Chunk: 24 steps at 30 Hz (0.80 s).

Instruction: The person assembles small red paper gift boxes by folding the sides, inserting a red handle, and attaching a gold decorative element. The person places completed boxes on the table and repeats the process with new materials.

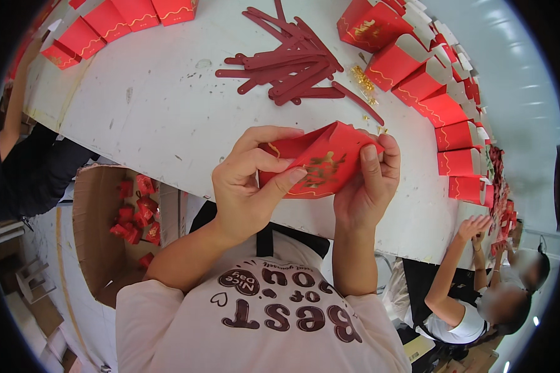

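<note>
A red paper box (pixel 320 171) with gold printing and a gold wavy line is held up over the table's near edge. My left hand (pixel 246 183) grips its left side, thumb on the printed face and fingers behind the rim. At the upper right corner, my right hand (pixel 368 180) pinches the box between thumb and fingers. The box looks partly flattened and tilted, its top folded inward. Beyond it lies a loose pile of dark red strips (pixel 292 65) with rounded ends. Small gold fasteners (pixel 362 84) lie beside the strips, some in a clear bag.
Open red boxes (pixel 417 81) stand in a curved row along the right side; more red boxes (pixel 130 15) line the far left. A cardboard carton (pixel 96 242) with small red boxes sits below the table, left. Co-workers (pixel 473 311) work at right; another person's arm (pixel 15 105) shows left.
</note>
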Available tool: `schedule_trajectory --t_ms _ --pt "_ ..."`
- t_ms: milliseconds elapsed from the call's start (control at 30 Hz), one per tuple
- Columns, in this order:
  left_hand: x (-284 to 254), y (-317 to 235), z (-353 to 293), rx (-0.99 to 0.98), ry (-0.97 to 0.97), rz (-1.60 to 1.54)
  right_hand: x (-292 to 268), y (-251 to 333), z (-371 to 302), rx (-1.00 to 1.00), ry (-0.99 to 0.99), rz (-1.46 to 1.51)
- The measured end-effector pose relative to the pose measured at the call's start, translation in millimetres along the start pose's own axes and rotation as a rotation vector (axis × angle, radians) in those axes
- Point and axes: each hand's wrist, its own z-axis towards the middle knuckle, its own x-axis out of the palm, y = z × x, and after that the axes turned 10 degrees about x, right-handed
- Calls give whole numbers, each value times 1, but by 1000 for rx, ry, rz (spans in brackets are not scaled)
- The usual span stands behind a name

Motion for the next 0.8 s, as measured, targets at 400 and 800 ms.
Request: schedule_trajectory --t_ms 400,800 --pt "5 -9 32 -201 162 193 -16 -9 1 -71 243 -339" --pt "-1 -11 26 40 319 356 -39 41 32 100 420 -762"
